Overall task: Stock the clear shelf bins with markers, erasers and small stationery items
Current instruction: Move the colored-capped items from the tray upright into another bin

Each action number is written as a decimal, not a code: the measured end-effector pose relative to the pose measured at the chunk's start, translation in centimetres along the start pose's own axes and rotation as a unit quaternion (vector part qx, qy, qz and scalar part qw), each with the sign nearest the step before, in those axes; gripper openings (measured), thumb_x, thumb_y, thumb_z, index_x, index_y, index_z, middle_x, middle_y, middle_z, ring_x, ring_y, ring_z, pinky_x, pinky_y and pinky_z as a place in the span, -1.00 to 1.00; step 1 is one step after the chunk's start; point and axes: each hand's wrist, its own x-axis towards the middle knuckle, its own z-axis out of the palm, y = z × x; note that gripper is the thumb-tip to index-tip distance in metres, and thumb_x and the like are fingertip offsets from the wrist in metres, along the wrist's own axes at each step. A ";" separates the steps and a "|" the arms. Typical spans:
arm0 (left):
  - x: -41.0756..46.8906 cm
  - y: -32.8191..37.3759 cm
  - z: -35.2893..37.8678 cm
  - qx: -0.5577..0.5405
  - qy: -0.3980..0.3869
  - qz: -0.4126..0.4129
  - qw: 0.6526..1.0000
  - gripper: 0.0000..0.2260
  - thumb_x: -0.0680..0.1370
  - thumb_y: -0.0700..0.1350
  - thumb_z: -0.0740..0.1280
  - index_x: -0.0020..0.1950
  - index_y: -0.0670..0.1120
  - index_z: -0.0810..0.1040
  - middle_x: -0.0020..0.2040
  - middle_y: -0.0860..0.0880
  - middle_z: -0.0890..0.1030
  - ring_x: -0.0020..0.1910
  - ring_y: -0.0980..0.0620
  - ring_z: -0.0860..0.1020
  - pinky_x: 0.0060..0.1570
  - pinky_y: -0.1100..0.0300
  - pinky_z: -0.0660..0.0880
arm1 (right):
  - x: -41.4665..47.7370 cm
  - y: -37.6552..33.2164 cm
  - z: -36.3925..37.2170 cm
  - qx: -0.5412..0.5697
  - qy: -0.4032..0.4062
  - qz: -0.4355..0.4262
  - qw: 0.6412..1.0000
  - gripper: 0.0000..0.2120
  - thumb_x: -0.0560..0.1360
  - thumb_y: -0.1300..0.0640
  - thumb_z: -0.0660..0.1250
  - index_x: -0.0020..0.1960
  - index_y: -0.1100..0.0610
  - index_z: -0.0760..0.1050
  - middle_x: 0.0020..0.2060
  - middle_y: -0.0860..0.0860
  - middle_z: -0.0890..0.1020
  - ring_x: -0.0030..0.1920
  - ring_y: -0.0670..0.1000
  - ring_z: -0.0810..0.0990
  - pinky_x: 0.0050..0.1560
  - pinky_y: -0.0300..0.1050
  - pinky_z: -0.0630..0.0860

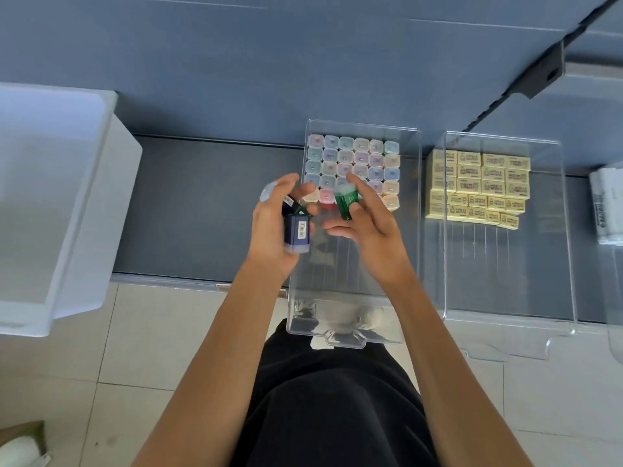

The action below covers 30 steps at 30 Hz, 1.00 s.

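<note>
A clear bin sits on the dark shelf, pulled out over its front edge. Rows of upright markers with pastel caps fill its far half. My left hand hovers at the bin's left wall and grips a small bunch of markers, a dark blue one foremost. My right hand is over the bin's middle and pinches a green marker between thumb and fingers, just in front of the standing rows.
A second clear bin to the right holds stacked yellow erasers. A large white tub stands at the left on the shelf. White packets lie at the far right. Tiled floor lies below.
</note>
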 end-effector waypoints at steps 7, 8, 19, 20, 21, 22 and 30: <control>0.5 2.2 -2.1 -0.179 -0.057 -0.113 0.976 -0.78 0.58 0.01 0.26 0.01 -0.13 0.56 -0.09 -0.10 0.59 -0.29 0.01 0.57 -0.41 0.26 0.55 | 1.0 0.0 2.1 -0.122 0.054 -0.020 0.991 -0.73 0.53 0.23 0.34 0.11 -0.03 0.35 -0.07 0.00 0.66 -0.11 -0.01 0.65 -0.06 -0.15 0.56; 0.7 2.3 -2.2 -0.193 -0.063 -0.117 0.972 -0.78 0.55 0.01 0.28 0.02 -0.13 0.57 -0.07 -0.10 0.59 -0.27 0.01 0.58 -0.41 0.25 0.56 | 1.3 0.1 2.2 -0.147 0.066 -0.021 0.987 -0.71 0.51 0.24 0.38 0.08 -0.02 0.34 -0.09 -0.05 0.65 -0.16 -0.10 0.62 -0.10 -0.26 0.53; 2.2 2.6 -3.2 -0.174 -0.065 -0.106 0.977 -0.80 0.65 -0.01 0.17 -0.01 -0.10 0.49 -0.23 -0.03 0.51 -0.41 0.12 0.50 -0.56 0.35 0.44 | 2.5 4.3 3.3 -0.433 0.082 -0.184 0.879 -0.69 0.35 0.30 0.46 0.08 0.19 0.57 -0.02 0.05 0.63 -0.04 0.07 0.56 0.00 0.03 0.53; 2.4 2.6 -3.2 -0.176 -0.062 -0.103 0.977 -0.80 0.65 -0.01 0.17 -0.01 -0.10 0.49 -0.23 -0.03 0.50 -0.41 0.12 0.50 -0.55 0.35 0.44 | 2.6 4.7 3.4 -0.459 0.095 -0.191 0.863 -0.70 0.35 0.28 0.45 0.07 0.17 0.58 -0.03 0.05 0.64 -0.03 0.11 0.54 0.02 0.04 0.49; 2.6 2.6 -3.1 -0.176 -0.057 -0.101 0.978 -0.80 0.65 -0.01 0.17 -0.02 -0.10 0.49 -0.23 -0.03 0.50 -0.41 0.12 0.50 -0.55 0.35 0.44 | 2.8 5.0 3.6 -0.479 0.107 -0.193 0.850 -0.71 0.35 0.26 0.45 0.06 0.15 0.59 -0.03 0.05 0.63 -0.02 0.12 0.51 0.03 -0.01 0.42; 2.7 2.7 -3.2 -0.176 -0.052 -0.101 0.978 -0.80 0.65 -0.01 0.17 -0.02 -0.10 0.49 -0.23 -0.03 0.50 -0.41 0.12 0.49 -0.55 0.35 0.44 | 3.0 5.3 3.9 -0.495 0.117 -0.192 0.840 -0.72 0.34 0.25 0.45 0.05 0.13 0.59 -0.03 0.06 0.62 -0.02 0.11 0.48 0.02 -0.07 0.33; 4.2 2.8 -3.7 -0.168 -0.036 -0.091 0.981 -0.81 0.65 0.00 0.18 -0.01 -0.09 0.49 -0.21 -0.01 0.50 -0.39 0.13 0.49 -0.55 0.35 0.42 | 4.4 5.7 4.9 -0.514 0.121 -0.165 0.833 -0.73 0.35 0.29 0.42 0.03 0.18 0.52 -0.29 0.02 0.58 -0.12 0.14 0.52 -0.10 -0.16 0.14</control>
